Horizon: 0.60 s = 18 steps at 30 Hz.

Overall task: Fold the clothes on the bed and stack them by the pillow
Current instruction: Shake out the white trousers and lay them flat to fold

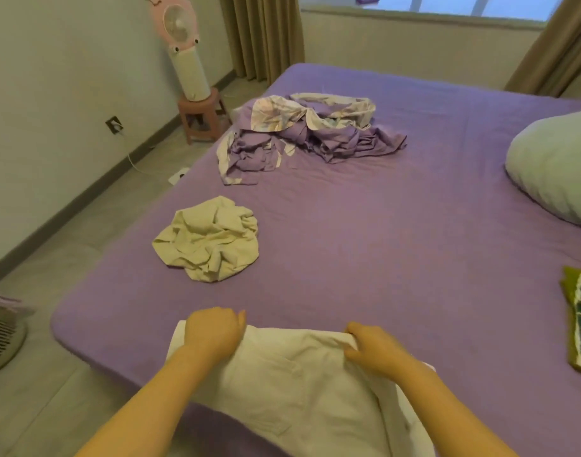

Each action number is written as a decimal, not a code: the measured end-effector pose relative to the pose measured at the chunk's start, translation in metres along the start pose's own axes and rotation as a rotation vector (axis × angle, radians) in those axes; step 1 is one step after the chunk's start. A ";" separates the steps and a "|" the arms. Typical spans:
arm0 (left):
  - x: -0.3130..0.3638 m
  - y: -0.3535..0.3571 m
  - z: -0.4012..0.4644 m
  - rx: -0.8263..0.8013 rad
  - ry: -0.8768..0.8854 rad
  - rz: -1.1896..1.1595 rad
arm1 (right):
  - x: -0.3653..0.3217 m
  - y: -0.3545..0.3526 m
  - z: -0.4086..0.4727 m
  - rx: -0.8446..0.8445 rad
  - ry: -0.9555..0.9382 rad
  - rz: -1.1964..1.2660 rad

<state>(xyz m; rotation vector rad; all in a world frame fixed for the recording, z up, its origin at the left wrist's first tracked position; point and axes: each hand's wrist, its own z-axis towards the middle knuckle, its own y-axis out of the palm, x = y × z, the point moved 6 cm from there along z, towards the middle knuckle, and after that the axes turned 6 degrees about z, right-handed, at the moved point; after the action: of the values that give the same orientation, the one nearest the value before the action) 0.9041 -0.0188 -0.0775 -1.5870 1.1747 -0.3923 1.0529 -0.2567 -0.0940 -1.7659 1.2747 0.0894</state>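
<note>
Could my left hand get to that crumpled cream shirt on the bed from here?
Probably yes, once it lets go. The left hand is gripping the white garment, as is the right hand. The cream shirt lies ahead, slightly left, with only bare purple sheet between.

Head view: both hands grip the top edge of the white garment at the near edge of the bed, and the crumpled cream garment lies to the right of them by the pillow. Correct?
Not quite. In the head view the cream garment lies to the left, far from the pillow. The rest holds: the left hand and right hand grip the top edge of the white garment at the bed's near edge.
</note>
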 end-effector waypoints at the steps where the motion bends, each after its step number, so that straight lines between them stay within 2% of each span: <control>1: -0.004 0.012 0.006 -0.040 0.006 0.007 | 0.000 0.005 0.009 -0.032 -0.007 0.026; 5: -0.023 0.047 0.044 -0.282 0.008 -0.019 | -0.005 0.013 0.046 -0.224 -0.005 0.204; 7: -0.028 0.058 0.070 -0.366 0.003 -0.027 | -0.003 0.016 0.075 -0.208 0.036 0.223; 9: -0.030 0.070 0.095 -0.379 -0.017 -0.016 | 0.003 0.022 0.107 -0.102 0.100 0.191; 13: -0.029 0.105 0.138 -0.264 -0.074 0.083 | 0.016 0.050 0.160 0.071 0.170 0.001; 18: -0.023 0.123 0.164 0.089 -0.098 -0.028 | 0.042 0.065 0.185 0.216 0.240 0.042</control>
<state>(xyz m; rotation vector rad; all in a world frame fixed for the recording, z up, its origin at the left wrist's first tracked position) 0.9570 0.0978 -0.2398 -1.5298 1.0475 -0.3761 1.1004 -0.1590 -0.2625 -1.5983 1.4342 -0.2354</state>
